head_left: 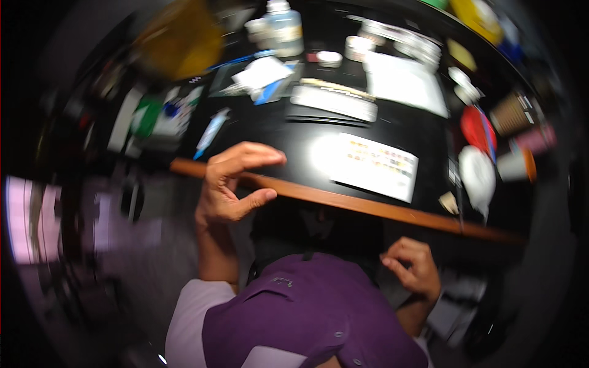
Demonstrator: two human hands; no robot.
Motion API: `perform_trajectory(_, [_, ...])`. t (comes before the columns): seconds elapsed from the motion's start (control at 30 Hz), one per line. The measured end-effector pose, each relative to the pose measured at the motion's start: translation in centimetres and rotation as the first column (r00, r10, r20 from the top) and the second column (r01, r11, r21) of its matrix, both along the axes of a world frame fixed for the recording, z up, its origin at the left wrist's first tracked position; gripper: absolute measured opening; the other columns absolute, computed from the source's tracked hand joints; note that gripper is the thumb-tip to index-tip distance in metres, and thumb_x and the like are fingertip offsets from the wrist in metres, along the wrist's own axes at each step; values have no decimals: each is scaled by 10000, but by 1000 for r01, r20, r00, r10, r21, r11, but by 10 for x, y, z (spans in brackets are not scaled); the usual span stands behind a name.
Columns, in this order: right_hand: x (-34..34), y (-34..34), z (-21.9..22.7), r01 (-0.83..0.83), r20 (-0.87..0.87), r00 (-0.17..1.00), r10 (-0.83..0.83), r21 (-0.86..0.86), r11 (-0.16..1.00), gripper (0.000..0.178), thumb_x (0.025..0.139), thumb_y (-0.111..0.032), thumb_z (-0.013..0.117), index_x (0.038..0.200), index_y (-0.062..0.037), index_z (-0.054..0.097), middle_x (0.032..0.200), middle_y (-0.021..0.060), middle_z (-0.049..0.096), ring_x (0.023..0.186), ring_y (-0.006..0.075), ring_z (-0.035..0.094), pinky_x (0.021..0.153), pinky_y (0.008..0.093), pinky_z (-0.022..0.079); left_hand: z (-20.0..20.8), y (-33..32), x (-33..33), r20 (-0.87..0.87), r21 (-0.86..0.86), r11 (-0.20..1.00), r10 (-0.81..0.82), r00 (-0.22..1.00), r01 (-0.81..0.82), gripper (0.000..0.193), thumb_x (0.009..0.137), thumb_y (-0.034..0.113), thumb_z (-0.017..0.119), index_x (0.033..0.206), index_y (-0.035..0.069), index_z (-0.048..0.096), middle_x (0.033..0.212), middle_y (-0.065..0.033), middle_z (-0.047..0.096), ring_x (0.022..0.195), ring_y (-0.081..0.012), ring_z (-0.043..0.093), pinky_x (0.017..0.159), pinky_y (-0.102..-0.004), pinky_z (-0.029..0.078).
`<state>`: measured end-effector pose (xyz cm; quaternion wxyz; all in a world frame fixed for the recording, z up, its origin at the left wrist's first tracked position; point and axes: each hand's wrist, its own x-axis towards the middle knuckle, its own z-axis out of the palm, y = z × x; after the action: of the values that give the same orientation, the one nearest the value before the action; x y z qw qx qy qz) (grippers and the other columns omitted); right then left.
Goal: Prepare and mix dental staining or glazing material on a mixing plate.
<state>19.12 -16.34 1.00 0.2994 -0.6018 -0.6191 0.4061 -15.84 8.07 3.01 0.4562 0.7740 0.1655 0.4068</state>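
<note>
At nine o'clock, the left hand (219, 191), its grip wide, could by hasty swing knock the blue-white tube (212, 133) at ten. The right hand (417, 267), at four, is curled narrow.

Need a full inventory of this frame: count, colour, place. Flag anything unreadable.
Desk: 1, black with brown front edge, centre
Card with coloured marks: 1, white, near front edge
Flat case: 1, white and dark, mid-desk
Sheet: 1, white, right of case
Bottle: 1, clear with white cap, back
Slim tube-like item: 1, blue and white, left
Large blurred object: 1, amber, back left
Bag-like bundle: 1, white, right
Cup: 1, white and orange, far right
Other clutter: uncountable, mixed colours, back and sides, blurred
Garment: 1, purple, bottom
Left hand: 1, bare, at desk edge
Right hand: 1, bare, lower right
</note>
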Motion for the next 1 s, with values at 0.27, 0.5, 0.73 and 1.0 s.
perform_trajectory(0.27, [-109,42,-24,-159,-65,981,185,292,943,268,791,0,847,641,-6,625,798,90,724,709,231,651,629,327,476,-159,15,-228,147,-565,236,972,185,-791,244,962,233,763,1002,-4,716,845,-22,629,762,-87,528,713,-265,411])
perform_trajectory(0.5, [-185,105,-1,-207,56,975,216,587,783,253,799,11,793,658,-56,594,758,77,707,677,216,641,626,330,508,-323,152,-227,-518,-431,-174,851,85,-886,1256,707,645,925,1573,-34,320,1555,-298,432,1436,-425,470,1190,-493,410])
perform_trajectory(0.73, [-239,149,7,-249,213,966,146,621,743,300,862,-40,779,649,-55,568,752,97,697,674,222,633,616,337,515,-318,181,-209,-535,-219,-214,842,-66,-952,1188,699,409,907,1612,18,254,1542,-289,392,1443,-447,436,1202,-521,383])
perform_trajectory(1.0, [-265,192,-18,-70,424,880,-215,563,823,157,918,-107,773,949,33,710,1239,251,600,1072,349,646,862,443,525,-341,101,-250,-178,-380,-21,983,50,-925,994,762,212,891,1589,40,369,1522,-236,524,1369,-380,562,1061,-534,522])
